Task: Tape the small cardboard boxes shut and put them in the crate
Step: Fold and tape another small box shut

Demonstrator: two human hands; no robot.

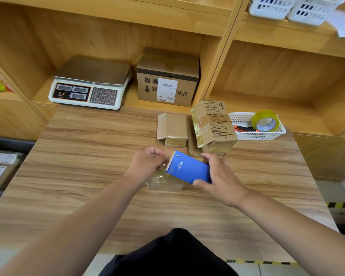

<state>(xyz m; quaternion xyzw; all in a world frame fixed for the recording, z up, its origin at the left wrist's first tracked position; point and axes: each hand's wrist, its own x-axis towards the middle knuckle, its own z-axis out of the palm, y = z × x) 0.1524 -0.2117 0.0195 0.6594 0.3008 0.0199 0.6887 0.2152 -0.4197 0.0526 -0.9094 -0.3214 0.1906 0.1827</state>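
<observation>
Right hand (217, 176) is gripping the blue tape dispenser (187, 168), and left hand (145, 162) is pinching the tape end (165, 158) at its teeth. Small box (163, 183) is sitting on the table (88, 156) right under both hands, with 2 more boxes (172, 129) just behind.

Landmark: tape dispenser (188, 168), mid-table (88, 166). Under its near-left end, a small box (163, 183) lies on the table. Left hand (147, 160) is just left of it, on the tape strip (164, 157); right hand (217, 176) is on its right side. Straight behind it a flat box (172, 129), behind-right a leaning box (213, 126), the two just beside each other. Further behind-right, a basket (267, 134) with a tape roll (265, 120) and a knife (244, 128) in it. Far behind on the shelf sits a carton (167, 76), with a scale (90, 84) behind-left. Far left, below table level, a crate (10, 143) with parcels (2, 168) in it.
</observation>
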